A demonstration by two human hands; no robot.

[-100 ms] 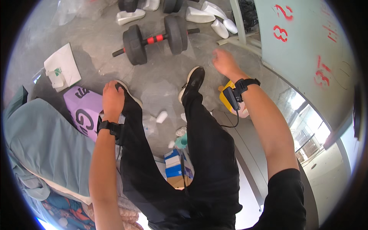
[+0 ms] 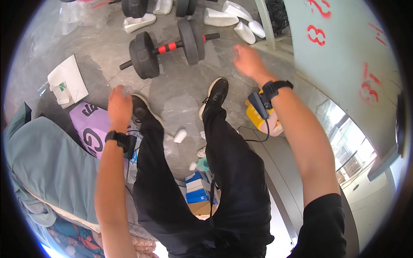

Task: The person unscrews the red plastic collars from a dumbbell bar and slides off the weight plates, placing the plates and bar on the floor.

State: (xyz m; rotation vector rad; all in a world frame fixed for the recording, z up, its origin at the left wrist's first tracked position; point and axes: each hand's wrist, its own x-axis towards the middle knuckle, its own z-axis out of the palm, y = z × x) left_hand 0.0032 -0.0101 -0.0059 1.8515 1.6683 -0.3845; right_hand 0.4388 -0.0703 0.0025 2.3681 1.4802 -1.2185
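Observation:
A black dumbbell (image 2: 168, 48) with a red-banded bar lies on the floor ahead of my feet. My left hand (image 2: 119, 106) hangs in the air beside my left shoe (image 2: 143, 111), its fingers loosely bent and apart, holding nothing I can see. To the right of the dumbbell's bar end, my right hand (image 2: 251, 62) is stretched forward. Its fingers are slightly curled with a gap at the thumb, and it appears to hold nothing. Neither hand touches the dumbbell. Both wrists wear black strapped devices.
More weights (image 2: 134, 7) and white foam pieces (image 2: 220, 18) lie farther off. A purple bag (image 2: 91, 124) and grey-green cushion (image 2: 53, 159) are at left. A pale marked panel (image 2: 344, 56) stands at right, near a yellow container (image 2: 257, 118). Blue-and-white boxes (image 2: 198, 189) sit between my legs.
My left hand has shifted slightly left, away from my left shoe. My right hand has moved a little forward and left. The whole view has shifted slightly.

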